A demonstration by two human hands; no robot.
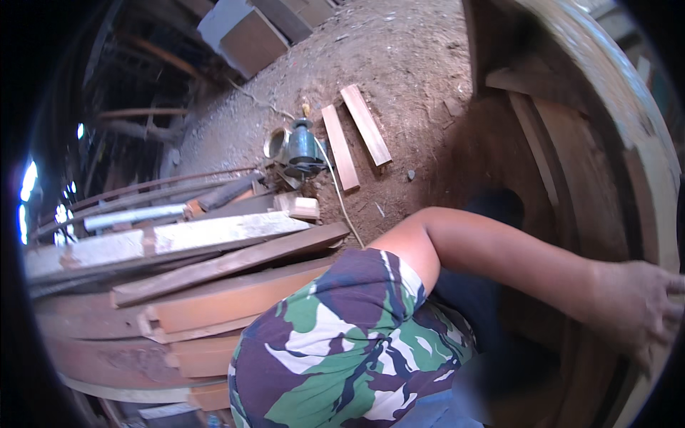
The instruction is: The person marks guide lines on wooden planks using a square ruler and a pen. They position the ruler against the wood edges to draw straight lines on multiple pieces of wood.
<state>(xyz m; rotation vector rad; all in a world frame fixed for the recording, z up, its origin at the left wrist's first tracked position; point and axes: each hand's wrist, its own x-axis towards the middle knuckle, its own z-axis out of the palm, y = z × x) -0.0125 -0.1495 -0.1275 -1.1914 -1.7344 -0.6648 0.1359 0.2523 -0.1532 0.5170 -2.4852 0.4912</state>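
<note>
The person's left hand (637, 310) is resting at the pale edge of a large wooden piece (658, 207), with its back turned upward. The arm is making a sharp bend at the elbow, and the bare forearm (517, 260) is lying across the front of the body, so that the wrist is pointing to the right. The fingers are looking a little spread, but their tips are partly leaving the view, and one cannot tell if they are gripping the wood. The right hand is not showing, so its state one cannot tell.

One wooden piece is standing under and beyond the left hand; its edge is pale and curved-looking, its inner side dark brown. Two short planks, (340, 148) and (367, 125), flat and straight, are lying well ahead of the elbow, on rough brown soil (421, 60). Just left of them one green machine (302, 145) of rounded metal shape is sitting, and one thin pale cable (337, 189) is running from near it toward the sleeve. Far to the left of the hand, one long whitish beam (232, 232) and one brown plank (232, 265) are lying beside the camouflage cloth sleeve (321, 339).
</note>
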